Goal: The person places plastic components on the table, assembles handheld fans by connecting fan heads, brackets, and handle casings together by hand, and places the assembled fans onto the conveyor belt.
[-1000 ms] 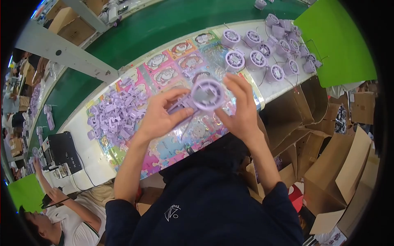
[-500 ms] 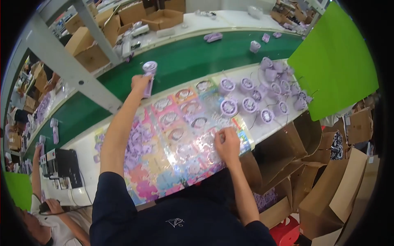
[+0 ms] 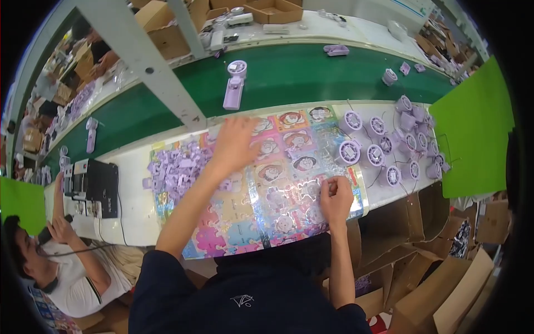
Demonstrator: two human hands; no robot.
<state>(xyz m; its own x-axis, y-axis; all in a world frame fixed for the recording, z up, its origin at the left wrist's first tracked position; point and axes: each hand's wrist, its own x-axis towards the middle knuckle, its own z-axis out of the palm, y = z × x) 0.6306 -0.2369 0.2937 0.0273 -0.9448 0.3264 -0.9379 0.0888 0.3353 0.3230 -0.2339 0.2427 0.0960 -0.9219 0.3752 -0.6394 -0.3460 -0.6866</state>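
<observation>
My left hand is over the printed, plastic-covered mat, blurred, its fingers stretched out with nothing in them. Beyond it, a light purple handheld fan body with a round head lies on the green conveyor belt. My right hand rests near the mat's right part with its fingers curled in; whatever they may hold is hidden. Left of my left hand is a heap of small purple plastic parts. Round purple fan heads with thin wires stand in a group to the right of the mat.
A grey metal post rises at the left front of the belt. Green panels stand at the right end. Cardboard boxes are below the table's right edge. A black device sits at left beside a seated co-worker.
My left hand has let go of the handheld fan body on the belt and drawn back over the mat. My right hand stays curled in nearly the same place. The view has shifted.
</observation>
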